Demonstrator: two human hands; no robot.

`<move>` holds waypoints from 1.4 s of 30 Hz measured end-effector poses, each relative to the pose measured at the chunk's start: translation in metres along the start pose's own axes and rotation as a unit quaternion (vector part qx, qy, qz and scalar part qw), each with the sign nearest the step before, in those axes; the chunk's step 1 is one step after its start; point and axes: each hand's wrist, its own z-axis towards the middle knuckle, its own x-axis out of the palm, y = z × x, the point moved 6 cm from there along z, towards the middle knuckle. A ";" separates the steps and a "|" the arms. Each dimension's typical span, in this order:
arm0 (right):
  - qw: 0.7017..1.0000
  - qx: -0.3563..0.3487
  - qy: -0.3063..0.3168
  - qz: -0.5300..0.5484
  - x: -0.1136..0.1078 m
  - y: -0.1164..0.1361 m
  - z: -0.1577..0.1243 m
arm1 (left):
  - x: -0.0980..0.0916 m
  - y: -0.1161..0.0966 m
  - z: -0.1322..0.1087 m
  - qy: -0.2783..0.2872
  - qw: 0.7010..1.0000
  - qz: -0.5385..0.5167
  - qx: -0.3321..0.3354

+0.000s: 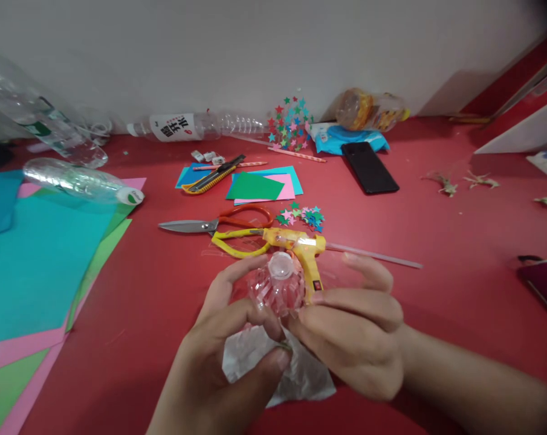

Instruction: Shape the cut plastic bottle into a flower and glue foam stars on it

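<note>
My left hand [223,350] and my right hand [350,329] meet low in the middle of the view, both with fingers curled round a small clear ribbed plastic piece [277,289] with a round cap on top, cut from a bottle. The left thumb and fingers pinch its lower left side; the right fingers press its right side. Under the hands lies a crumpled white sheet [300,377] on the red table [436,241]. Just behind the piece lies a yellow glue gun [300,244].
Orange-handled scissors [219,222], a yellow box cutter [212,178], coloured paper sheets [37,266], small paper squares [264,184], paper stars [307,216], clear bottles [80,181], a black phone [369,167] and a thin stick [377,257] lie around. A white wall stands behind.
</note>
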 end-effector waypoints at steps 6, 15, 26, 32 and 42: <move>0.997 -0.064 -0.048 -0.005 -0.010 0.018 0.027 | 0.001 0.001 0.001 -0.038 0.996 -0.050 -0.060; 0.999 -0.029 -0.036 0.008 -0.003 0.015 0.021 | 0.002 0.004 0.004 -0.051 0.989 -0.078 -0.116; 0.999 -0.006 -0.039 0.009 -0.003 0.014 0.027 | 0.003 0.007 0.009 -0.052 0.979 -0.125 -0.154; 1.000 -0.002 -0.020 0.020 -0.001 0.015 0.027 | 0.001 0.007 0.010 -0.048 0.979 -0.134 -0.149; 1.000 0.005 0.006 0.014 -0.001 0.017 0.034 | -0.001 0.008 0.010 -0.046 0.990 -0.071 -0.109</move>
